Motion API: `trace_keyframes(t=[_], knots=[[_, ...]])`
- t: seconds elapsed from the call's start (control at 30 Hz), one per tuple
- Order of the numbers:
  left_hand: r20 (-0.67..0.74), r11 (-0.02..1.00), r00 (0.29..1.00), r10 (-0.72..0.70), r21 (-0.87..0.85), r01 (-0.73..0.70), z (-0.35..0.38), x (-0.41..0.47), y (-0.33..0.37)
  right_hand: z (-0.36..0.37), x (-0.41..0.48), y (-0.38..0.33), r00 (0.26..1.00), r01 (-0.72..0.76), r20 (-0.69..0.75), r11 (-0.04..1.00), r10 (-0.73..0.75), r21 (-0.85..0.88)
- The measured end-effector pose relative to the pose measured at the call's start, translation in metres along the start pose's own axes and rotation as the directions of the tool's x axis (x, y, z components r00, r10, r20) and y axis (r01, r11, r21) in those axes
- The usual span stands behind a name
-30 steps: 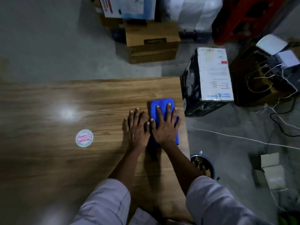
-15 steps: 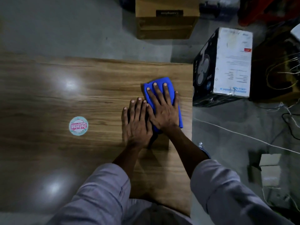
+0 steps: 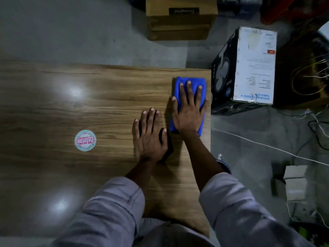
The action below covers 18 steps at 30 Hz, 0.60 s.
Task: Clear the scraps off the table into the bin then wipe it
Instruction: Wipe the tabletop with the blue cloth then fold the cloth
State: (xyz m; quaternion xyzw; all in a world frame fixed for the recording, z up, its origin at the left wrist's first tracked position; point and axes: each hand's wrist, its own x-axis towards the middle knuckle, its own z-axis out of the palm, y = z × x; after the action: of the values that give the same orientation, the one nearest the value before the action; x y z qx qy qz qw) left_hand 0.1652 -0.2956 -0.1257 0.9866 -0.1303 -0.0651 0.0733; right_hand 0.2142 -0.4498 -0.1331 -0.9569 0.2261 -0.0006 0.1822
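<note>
The right hand [image 3: 189, 111] lay flat, fingers spread, pressing a folded blue cloth [image 3: 188, 82] at the desk's [image 3: 106, 97] three o'clock edge, long axis toward twelve. The left hand [image 3: 150, 134] rested released, palm down, beside it at nine o'clock.

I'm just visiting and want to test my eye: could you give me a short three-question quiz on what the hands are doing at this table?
1. True or false: the right hand lies flat on the blue cloth.
2. What does the left hand touch: (a) round sticker, (b) bare table, (c) cloth?
3. Fill in: the cloth lies near the table's ___ edge.

Key: 1 true; 2 b; 3 right.
</note>
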Motion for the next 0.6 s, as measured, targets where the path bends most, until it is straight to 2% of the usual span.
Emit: trace_keyframes(t=[0.07,0.17,0.3,0.43,0.6], knots=[[0.025,0.999,1.000,0.011,0.037,-0.012,0.001,0.000,-0.001,0.004,-0.020,-0.009,0.997,0.070,0.031,0.998,-0.070,-0.006],[0.010,1.000,1.000,0.011,0.015,-0.012,0.001,0.000,-0.001,0.005,-0.026,-0.006,0.956,0.275,0.113,0.961,-0.271,-0.023],[-0.036,0.999,0.999,-0.012,-0.033,0.011,0.000,-0.001,0.001,-0.005,0.012,0.006,0.924,0.354,0.171,0.934,-0.343,-0.039],[-0.037,0.999,0.999,-0.002,-0.041,0.000,0.001,0.000,-0.001,-0.015,0.054,0.015,0.949,0.287,0.164,0.954,-0.271,-0.087],[-0.014,0.999,1.000,0.004,-0.050,-0.005,0.003,0.000,-0.002,-0.024,0.078,0.034,0.993,0.056,0.108,0.997,-0.050,-0.057]])
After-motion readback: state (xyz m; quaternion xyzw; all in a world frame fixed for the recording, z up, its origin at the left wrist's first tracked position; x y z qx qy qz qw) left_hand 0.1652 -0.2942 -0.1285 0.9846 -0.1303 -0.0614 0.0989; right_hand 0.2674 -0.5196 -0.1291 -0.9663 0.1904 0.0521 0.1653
